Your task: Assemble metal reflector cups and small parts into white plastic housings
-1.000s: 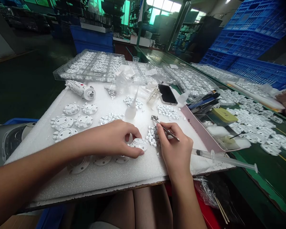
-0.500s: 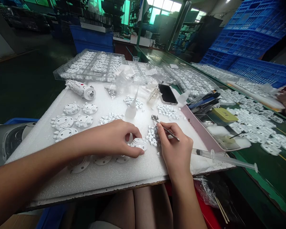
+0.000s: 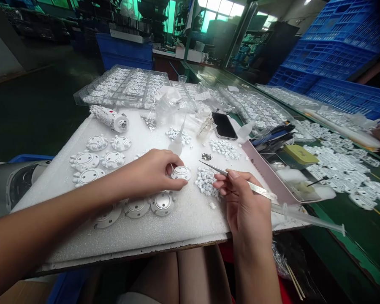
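Here, white disc (image 3: 181, 172) in the pinch of left hand (image 3: 155, 171), tweezers (image 3: 260, 189) in right hand (image 3: 248, 202).

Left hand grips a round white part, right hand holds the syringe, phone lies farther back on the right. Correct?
Not quite: the right hand holds metal tweezers, not the syringe, which lies partly hidden behind that hand. The head view shows it. The left hand does grip a round white part, and the phone is as you say.
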The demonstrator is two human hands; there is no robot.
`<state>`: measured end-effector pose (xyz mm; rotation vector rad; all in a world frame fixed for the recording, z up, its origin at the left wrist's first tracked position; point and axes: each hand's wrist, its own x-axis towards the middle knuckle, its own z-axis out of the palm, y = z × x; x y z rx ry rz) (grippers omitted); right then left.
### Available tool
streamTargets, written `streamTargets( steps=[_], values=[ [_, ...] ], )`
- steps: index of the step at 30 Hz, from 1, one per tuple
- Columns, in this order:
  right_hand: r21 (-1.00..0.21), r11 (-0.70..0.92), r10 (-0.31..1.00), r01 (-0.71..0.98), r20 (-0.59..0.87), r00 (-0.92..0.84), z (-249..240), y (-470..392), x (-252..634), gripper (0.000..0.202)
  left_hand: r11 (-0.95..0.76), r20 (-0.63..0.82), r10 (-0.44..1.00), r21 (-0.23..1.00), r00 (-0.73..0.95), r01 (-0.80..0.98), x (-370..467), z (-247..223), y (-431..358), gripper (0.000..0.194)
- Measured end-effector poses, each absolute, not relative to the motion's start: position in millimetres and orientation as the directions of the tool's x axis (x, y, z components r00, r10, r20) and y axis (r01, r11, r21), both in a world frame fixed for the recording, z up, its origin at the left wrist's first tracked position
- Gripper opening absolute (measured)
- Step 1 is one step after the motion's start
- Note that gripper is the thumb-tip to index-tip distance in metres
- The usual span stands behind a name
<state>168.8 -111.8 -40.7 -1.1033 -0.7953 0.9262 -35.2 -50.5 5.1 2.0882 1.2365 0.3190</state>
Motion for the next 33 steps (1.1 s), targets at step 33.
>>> streamTargets(
  steps=[33],
  values=[
    [-0.976,0.126,0.976,-0.178,0.091,0.196,-44.7,-115.0,169.2,0.015,-0.144,-0.196,0.859,0.794,0.473,0.590,-34.8,3.6,-49.5,0.058]
  ],
)
